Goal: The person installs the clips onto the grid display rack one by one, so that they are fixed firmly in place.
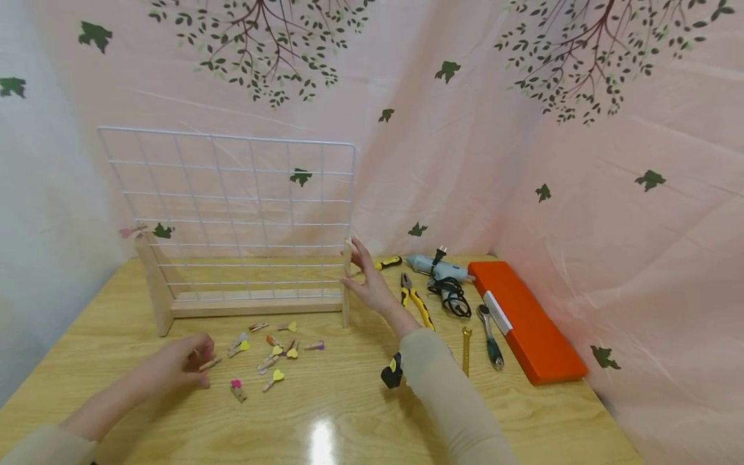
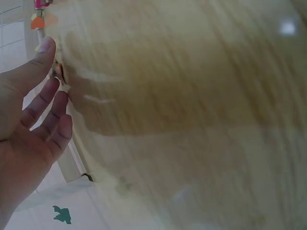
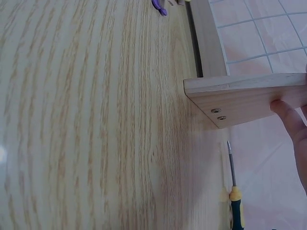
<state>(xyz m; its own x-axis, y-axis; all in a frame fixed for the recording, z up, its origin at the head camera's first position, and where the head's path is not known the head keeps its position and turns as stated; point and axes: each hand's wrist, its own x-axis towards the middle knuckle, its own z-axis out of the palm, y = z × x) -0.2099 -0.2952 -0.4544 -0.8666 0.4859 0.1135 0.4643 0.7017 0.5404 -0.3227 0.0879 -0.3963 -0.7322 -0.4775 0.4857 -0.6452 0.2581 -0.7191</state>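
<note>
A white wire grid rack [image 1: 256, 200] stands on two wooden side panels joined by a wooden base bar [image 1: 258, 305]. My right hand [image 1: 369, 278] holds the right side panel [image 3: 249, 103], a finger pressed to its outer face in the right wrist view. On the left, my left hand [image 1: 174, 368] is low over the table, thumb and fingers apart around a small wooden clothespin [image 1: 209, 364]. Several more clothespins with coloured hearts lie in front of the rack, among them a pink one [image 1: 237, 389] and a yellow one [image 1: 274, 380]. A pink clothespin [image 1: 134, 230] sits at the left panel's top.
Right of the rack lie pliers [image 1: 417, 303], a glue gun [image 1: 444, 268] with its cord, a ratchet [image 1: 491, 339], a wrench [image 1: 467, 349] and a screwdriver [image 3: 235, 201]. An orange case [image 1: 526, 323] is farther right. A black tape measure [image 1: 392, 372] is beside my right forearm.
</note>
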